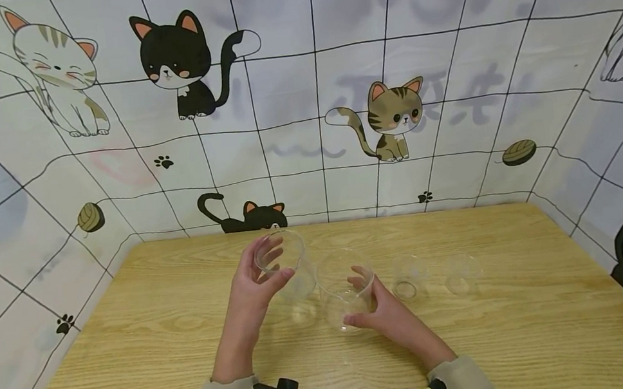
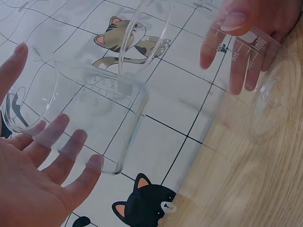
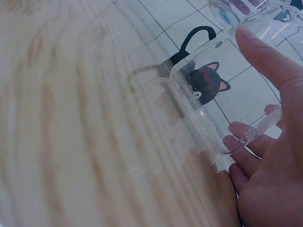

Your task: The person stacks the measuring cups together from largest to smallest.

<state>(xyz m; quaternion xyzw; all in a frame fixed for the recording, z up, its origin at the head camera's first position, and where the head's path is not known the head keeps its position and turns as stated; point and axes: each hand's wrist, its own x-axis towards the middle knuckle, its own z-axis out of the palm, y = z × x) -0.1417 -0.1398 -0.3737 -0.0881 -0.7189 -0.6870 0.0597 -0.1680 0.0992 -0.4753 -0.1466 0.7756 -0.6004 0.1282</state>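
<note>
In the head view my left hand [image 1: 252, 279] grips a clear glass beaker [image 1: 303, 278] near its rim, thumb in front and fingers behind. The left wrist view shows printed measuring marks on this beaker [image 2: 102, 94], which tilts over the table. Just right of it, my right hand [image 1: 382, 309] holds a larger clear beaker [image 1: 335, 292] from the side, thumb and fingers spread round its wall. Its marks also show in the left wrist view. The rims of the two beakers are close together. In the right wrist view the larger beaker's base [image 3: 199, 111] stays close over the wood.
Two smaller clear glass vessels [image 1: 409, 278] [image 1: 463, 276] stand on the wooden table [image 1: 514, 325] right of my right hand. A white cloth [image 1: 287, 93] with cats and grid lines rises behind the table and along both sides.
</note>
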